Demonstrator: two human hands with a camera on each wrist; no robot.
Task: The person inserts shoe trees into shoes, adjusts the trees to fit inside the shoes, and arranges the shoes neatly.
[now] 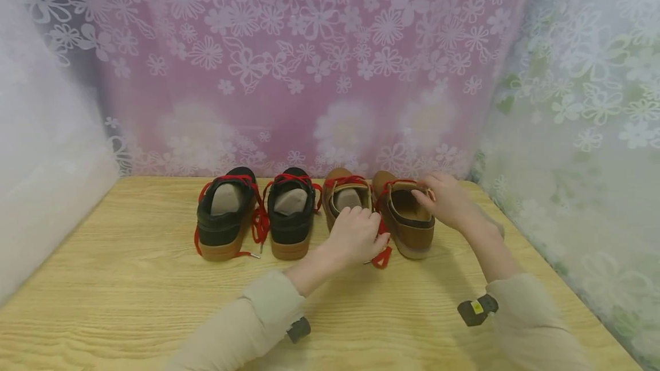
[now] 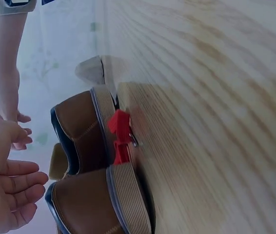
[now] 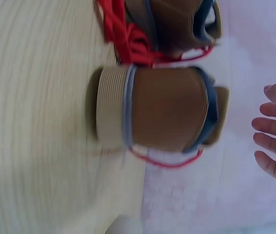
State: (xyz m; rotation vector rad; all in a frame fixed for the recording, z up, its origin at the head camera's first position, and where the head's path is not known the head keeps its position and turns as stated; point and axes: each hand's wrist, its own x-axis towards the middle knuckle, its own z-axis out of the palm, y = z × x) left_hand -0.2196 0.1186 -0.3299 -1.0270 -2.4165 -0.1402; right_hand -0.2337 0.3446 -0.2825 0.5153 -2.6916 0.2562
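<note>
Over the heel of the left brown shoe (image 1: pixel 334 177) hovers my left hand (image 1: pixel 356 236), its fingers loosely bent and holding nothing in the left wrist view. A beige insert (image 1: pixel 348 198) shows inside that shoe. My right hand (image 1: pixel 450 201) is at the right side of the other brown shoe (image 1: pixel 415 239), fingers spread and apart from it in the right wrist view. That shoe's opening shows its bare insole. Red laces (image 1: pixel 381 259) lie bunched between the two brown shoes. A pale grey rounded piece (image 2: pixel 90 71) lies right of them, mostly hidden by my right forearm in the head view.
Two black shoes (image 1: pixel 222 236) (image 1: pixel 290 242) with red laces and beige inserts stand to the left in the same row. The wooden table (image 1: pixel 129 279) ends behind the toes at a pink flowered curtain (image 1: pixel 289 102). Pale sheets hang at both sides.
</note>
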